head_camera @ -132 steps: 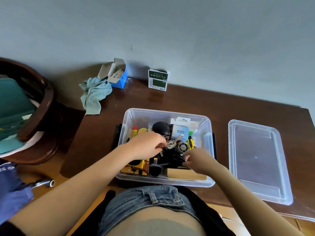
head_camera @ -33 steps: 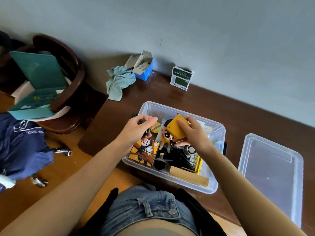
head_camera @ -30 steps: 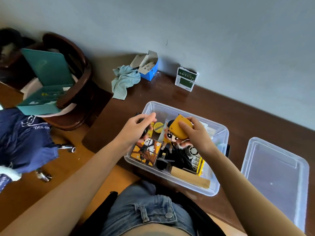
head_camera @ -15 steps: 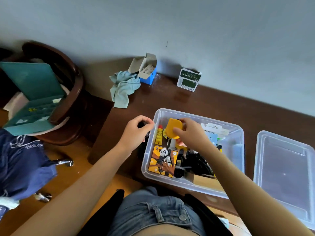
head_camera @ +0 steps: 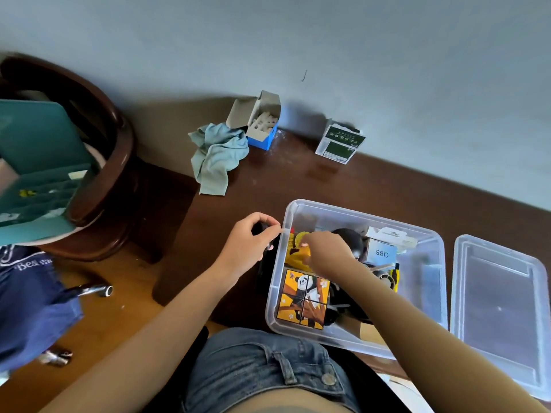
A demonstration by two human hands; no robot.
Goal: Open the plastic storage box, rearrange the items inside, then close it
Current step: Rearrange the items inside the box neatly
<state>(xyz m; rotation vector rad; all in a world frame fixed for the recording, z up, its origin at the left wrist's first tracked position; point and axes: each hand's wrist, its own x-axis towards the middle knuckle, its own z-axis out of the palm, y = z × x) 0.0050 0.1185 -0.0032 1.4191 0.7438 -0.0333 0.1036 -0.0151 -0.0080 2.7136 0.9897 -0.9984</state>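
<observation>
The clear plastic storage box (head_camera: 429,281) stands open on the dark wooden tabletop (head_camera: 298,180), at its near edge, directly in front of the person. Its clear lid (head_camera: 501,311) lies flat on the tabletop just beside the box, on the right. The left hand (head_camera: 250,245) is outside the box at its left wall, fingers curled around a small dark object (head_camera: 262,231) that cannot be identified. The right hand (head_camera: 325,251) reaches into the left part of the box, fingers bent down onto a yellow item (head_camera: 298,257); whether it is gripped cannot be determined. A panda picture-block puzzle (head_camera: 304,302) occupies the near-left corner. A white carton marked Q88 (head_camera: 381,253) sits farther right. At the wall stand an open blue carton (head_camera: 262,126), a pale green cloth (head_camera: 217,153) and a green-and-white packet (head_camera: 340,144).
</observation>
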